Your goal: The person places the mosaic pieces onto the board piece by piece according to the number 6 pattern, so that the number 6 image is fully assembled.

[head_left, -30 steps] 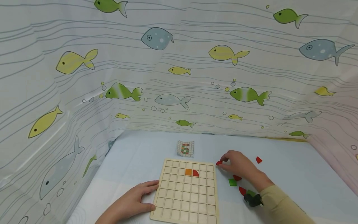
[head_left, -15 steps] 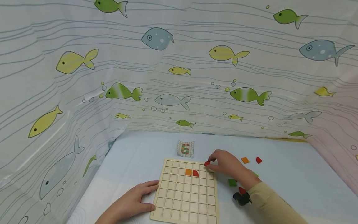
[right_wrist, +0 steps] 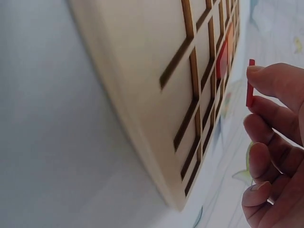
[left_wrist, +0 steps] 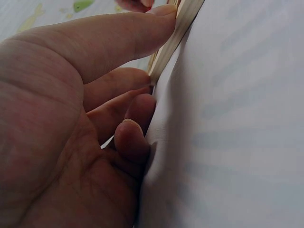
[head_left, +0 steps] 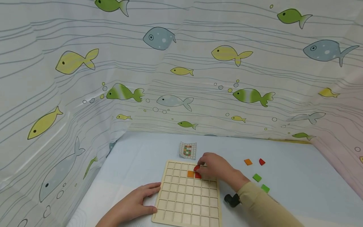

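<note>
My right hand (head_left: 214,164) pinches a red quarter-circle tile (right_wrist: 250,83) between thumb and index finger, over the upper part of a pale wooden grid board (head_left: 173,206). In the right wrist view, a gap shows between this tile and the board. Below the fingers, a second red tile (head_left: 198,175) lies in a cell, partly covered. An orange square tile (head_left: 191,174) fills the cell to its left. My left hand (head_left: 136,201) rests at the board's left side. Its thumb (left_wrist: 142,33) and fingertips touch the wooden edge.
Behind the board lies a small pattern card (head_left: 187,150) with a coloured figure on a grid. Loose tiles lie to the right: orange (head_left: 248,161), red (head_left: 262,161) and green (head_left: 257,177). A black wrist device (head_left: 232,200) hangs beneath the right forearm. A fish-print sheet (head_left: 204,88) surrounds the table.
My right hand has moved left from beside the board to above the red tile in its cell, carrying the other red tile. Green tiles have come into view behind it. The left hand stays put.
</note>
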Tool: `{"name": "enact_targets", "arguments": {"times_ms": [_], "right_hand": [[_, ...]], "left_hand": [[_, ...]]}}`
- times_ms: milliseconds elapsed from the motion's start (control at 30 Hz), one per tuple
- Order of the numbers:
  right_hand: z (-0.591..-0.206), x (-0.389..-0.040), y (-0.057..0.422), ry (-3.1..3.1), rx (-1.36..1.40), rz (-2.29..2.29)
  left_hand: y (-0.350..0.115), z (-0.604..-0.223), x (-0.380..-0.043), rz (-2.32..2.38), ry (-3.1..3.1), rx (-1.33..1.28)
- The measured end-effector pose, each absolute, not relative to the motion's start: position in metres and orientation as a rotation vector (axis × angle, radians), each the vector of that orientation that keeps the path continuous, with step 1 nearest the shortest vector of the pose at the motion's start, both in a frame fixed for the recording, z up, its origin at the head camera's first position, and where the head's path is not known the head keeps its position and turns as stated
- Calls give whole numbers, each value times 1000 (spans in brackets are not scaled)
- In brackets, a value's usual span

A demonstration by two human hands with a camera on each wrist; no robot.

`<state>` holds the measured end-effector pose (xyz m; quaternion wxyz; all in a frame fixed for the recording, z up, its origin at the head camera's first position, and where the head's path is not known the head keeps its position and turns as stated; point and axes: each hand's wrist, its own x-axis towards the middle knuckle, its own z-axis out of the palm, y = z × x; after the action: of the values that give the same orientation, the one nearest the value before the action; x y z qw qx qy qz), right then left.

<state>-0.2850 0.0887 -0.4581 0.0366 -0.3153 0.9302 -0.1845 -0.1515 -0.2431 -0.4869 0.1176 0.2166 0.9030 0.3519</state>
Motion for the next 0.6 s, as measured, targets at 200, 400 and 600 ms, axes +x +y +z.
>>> {"name": "enact_targets", "arguments": {"times_ms": [200, 400, 600], "right_hand": [[-458, -283, 70, 2840, -1032, -510], [-459, -282, 57, 2814, -1113, -479], [-461, -282, 47, 2792, -1151, -455]], "left_hand": [[-245, -489, -151, 1017, 2645, 615], [-246, -491, -151, 1010, 2650, 617], [-245, -490, -151, 1017, 2639, 612]]}}
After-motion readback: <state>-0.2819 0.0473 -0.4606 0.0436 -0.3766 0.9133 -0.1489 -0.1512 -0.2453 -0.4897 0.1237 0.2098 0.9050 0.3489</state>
